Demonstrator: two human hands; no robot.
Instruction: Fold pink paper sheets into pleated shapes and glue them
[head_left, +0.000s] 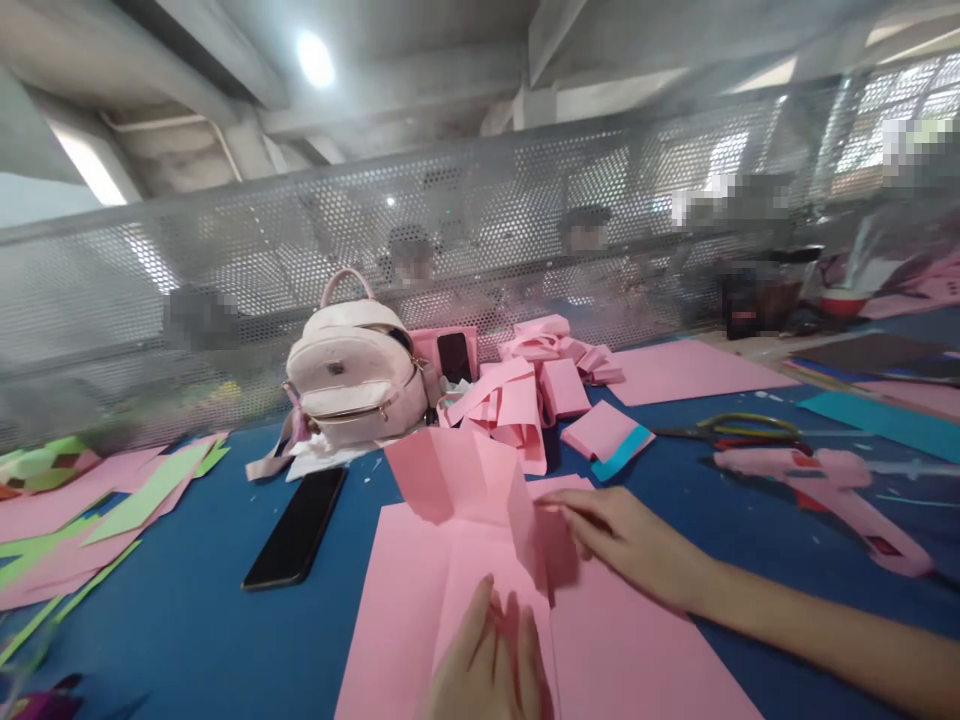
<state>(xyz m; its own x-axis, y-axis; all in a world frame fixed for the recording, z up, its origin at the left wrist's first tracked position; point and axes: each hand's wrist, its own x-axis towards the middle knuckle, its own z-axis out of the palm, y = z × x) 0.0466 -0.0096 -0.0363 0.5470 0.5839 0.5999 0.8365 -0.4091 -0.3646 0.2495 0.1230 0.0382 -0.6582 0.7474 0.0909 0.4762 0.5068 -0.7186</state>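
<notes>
While the left hand (491, 665) points forward over pink paper (397, 600), the right hand (622, 535) extends leftward, apart; grips unclear.

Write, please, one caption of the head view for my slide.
Left hand and right hand at creased pink paper, a backpack, phone and glue gun around them on a blue table.

Both the left hand (484, 680) and the right hand (619, 530) are left bare, each formed with slim fingers (592, 505). A slender bare forearm (810, 625), narrowed at the right wrist (694, 588), is cut off at the scene's right edge.
</notes>
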